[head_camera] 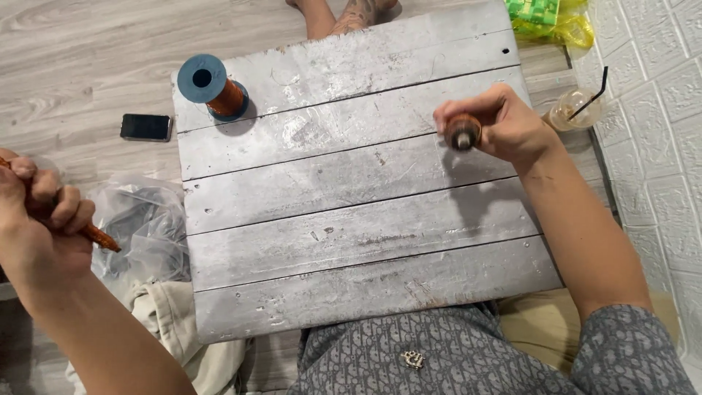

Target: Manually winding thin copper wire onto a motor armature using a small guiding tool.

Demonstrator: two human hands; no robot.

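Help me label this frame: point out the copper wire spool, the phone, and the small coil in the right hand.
Copper wire spool (219, 89), head view, on its wound copper side below the blue flange.
Phone (146, 126), head view, middle of its dark screen.
Small coil (463, 133), head view, on its facing round end.

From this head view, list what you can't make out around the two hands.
- Left hand: the copper-wound piece is mostly buried in the fist, and its upper end is cut by the left edge.
- Right hand: the small spool shows only its end; fingers hide its body.
- Clear bag: contents too blurred to identify.
- Any wire between the hands: too thin to see.
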